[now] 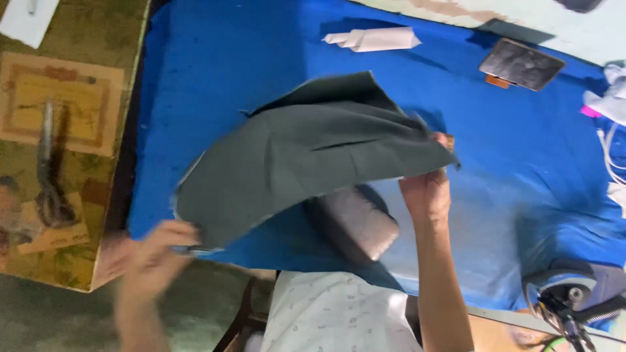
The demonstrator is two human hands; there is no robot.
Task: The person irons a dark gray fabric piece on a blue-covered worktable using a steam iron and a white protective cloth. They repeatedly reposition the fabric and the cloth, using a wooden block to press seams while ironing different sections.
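A dark grey-green piece of cloth is held up over a blue padded table. My left hand pinches its lower left corner near the table's front edge; the hand is blurred. My right hand grips the cloth's right corner, fingers closed on the edge. The cloth hangs stretched between both hands, with a fold lifted at its top. Under it lies a small grey padded block, partly hidden by the cloth.
A folded white paper and a dark flat rectangular block lie at the table's far side. Scissors rest on a patterned surface to the left. An iron sits at the lower right, white cords at the right edge.
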